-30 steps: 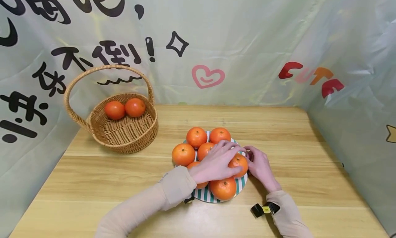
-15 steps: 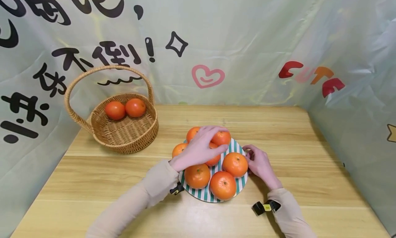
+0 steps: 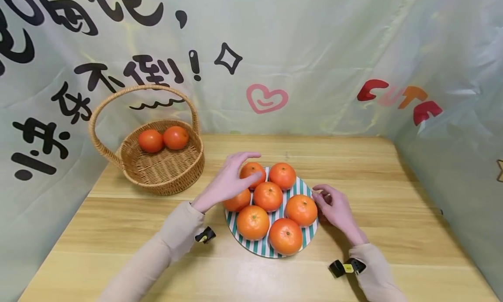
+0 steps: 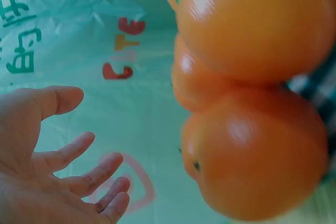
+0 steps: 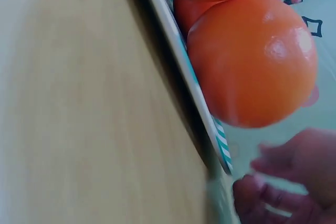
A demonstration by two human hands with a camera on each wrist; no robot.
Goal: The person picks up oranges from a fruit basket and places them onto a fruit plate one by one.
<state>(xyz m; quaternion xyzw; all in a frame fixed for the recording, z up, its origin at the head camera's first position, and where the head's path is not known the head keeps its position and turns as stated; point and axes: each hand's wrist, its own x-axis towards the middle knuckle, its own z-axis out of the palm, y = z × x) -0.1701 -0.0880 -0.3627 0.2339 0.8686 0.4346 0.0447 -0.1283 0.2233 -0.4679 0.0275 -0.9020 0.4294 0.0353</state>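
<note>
Several mandarin oranges (image 3: 268,196) lie on a round, flat plate (image 3: 255,247) with green and white stripes. My left hand (image 3: 225,182) hovers at the plate's far left, fingers spread, overlapping the upper-left mandarin (image 3: 251,169) in the head view. From the left wrist the same hand (image 4: 47,166) shows nothing in it, with a gap to the mandarins (image 4: 257,150). At the plate's right edge is my right hand (image 3: 339,210), its fingers loosely curled. The right wrist view puts its blurred fingertips right by the plate's rim (image 5: 197,95), beside a mandarin (image 5: 252,61).
A wicker basket (image 3: 177,180) with a tall handle stands at the back left, holding two red tomatoes (image 3: 175,137). Printed sheeting (image 3: 314,53) walls the wooden table (image 3: 353,158) at the back and sides. Each wrist carries a black camera (image 3: 205,235).
My left hand has swept left across the mandarins, from the right side of the plate to its far left. The right hand stays by the right rim. The head view has shifted slightly.
</note>
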